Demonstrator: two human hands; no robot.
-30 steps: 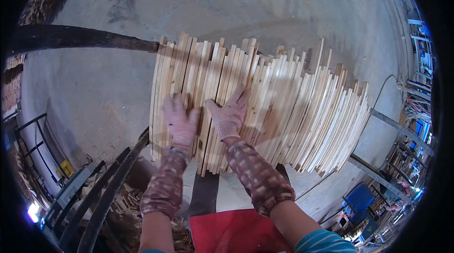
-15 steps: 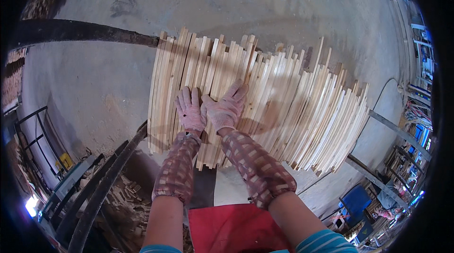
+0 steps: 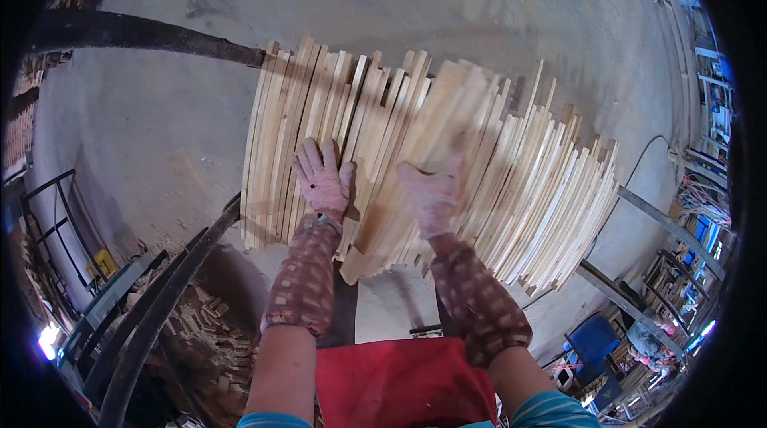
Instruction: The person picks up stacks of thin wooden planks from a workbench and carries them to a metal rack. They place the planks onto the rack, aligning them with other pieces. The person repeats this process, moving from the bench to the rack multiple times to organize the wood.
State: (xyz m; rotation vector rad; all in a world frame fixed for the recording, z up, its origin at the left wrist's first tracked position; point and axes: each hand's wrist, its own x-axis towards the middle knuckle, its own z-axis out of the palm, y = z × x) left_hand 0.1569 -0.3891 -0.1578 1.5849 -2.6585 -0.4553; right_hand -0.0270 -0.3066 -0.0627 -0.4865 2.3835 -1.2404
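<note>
Long pale wooden strips point(image 3: 551, 204) lie side by side in a broad layer in front of me. My left hand point(image 3: 323, 180), in a pinkish knit work glove, rests open on the left part of the layer, fingers spread. Gloved the same way, my right hand point(image 3: 434, 198) is blurred over the middle strips; its thumb stands apart from the fingers and no grip shows. Between the hands, a smeared group of strips point(image 3: 427, 136) is in motion, slanting across the others. Whether my right fingers touch these strips is hard to tell.
Dark metal bars point(image 3: 172, 48) reach the layer's left side, and grey bars point(image 3: 671, 228) run off to the right. Wood offcuts point(image 3: 212, 332) lie in a heap at lower left. A blue chair point(image 3: 595, 338) stands at lower right, and red cloth point(image 3: 399, 384) is close below.
My right hand has moved right, away from the left one. Strips between them have shifted and smeared. The left hand remains flat, slightly farther up the layer.
</note>
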